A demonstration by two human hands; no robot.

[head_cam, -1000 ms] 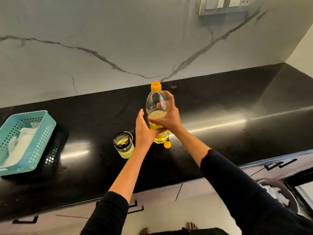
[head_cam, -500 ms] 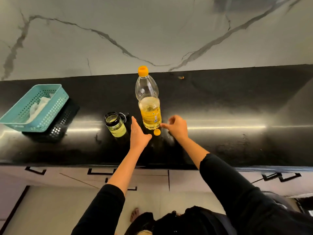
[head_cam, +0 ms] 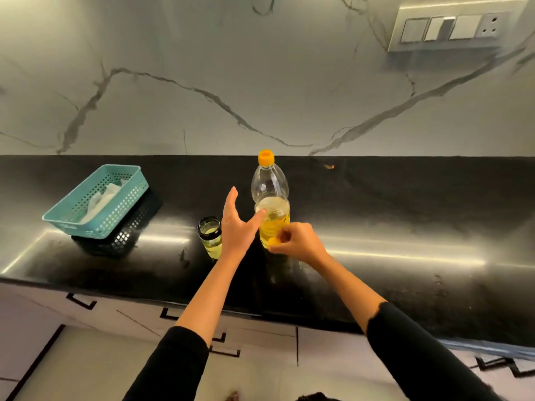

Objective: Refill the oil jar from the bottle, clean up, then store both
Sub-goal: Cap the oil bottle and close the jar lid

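Note:
A clear plastic oil bottle with an orange top stands upright on the black counter, about half full of yellow oil. Left of it stands a small glass oil jar with a dark rim and pale oil inside, partly hidden by my left hand. My left hand is spread open between jar and bottle, thumb tip touching the bottle's side. My right hand pinches a small orange cap at the foot of the bottle.
A teal perforated basket holding white cloth sits at the counter's left. A marble wall with a switch panel rises behind. White drawers with black handles run below the counter's front edge.
My right hand let go of the bottle, dropped to the counter and picked up the small orange cap. My left hand rose and now touches the bottle's side.

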